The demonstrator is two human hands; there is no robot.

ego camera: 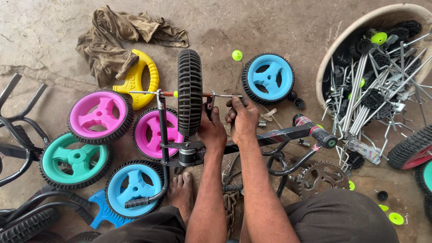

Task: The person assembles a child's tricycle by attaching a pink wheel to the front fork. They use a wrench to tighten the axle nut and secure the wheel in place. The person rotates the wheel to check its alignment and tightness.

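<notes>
At the centre of the frame a black tyre (189, 92) stands upright on a thin metal axle (225, 95) between the prongs of a black fork (161, 130). The left hand (211, 130) grips the fork prong just right of the tyre, and the right hand (242, 118) pinches the axle's right end. Pink, teal and blue wheels (100, 115) lie on the concrete floor (279, 27) at left, and a basin (355, 27) of rods sits upper right.

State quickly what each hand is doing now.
Left hand: closed on the fork beside the black wheel.
Right hand: fingers closed on the axle.
</notes>
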